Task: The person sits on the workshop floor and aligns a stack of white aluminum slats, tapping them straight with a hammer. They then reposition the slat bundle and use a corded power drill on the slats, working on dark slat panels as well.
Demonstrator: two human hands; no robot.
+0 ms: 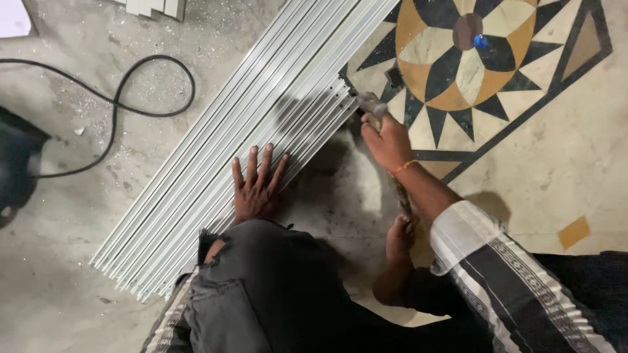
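Lying flat under the spread fingers (265, 163) of the left hand (257, 189), the stack of grey metal channels (242, 131) ran diagonally across the floor (59, 216), its cut end just beside the right hand's knuckles. More than ten channels lay in that one stack, too tightly packed for an exact count. The right hand (386, 140), wrist bent, was closed around one small grey tool (369, 103) touching the stack's end.

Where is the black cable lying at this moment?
The black cable loops on the dusty floor at upper left of the head view, left of the aluminium profiles.
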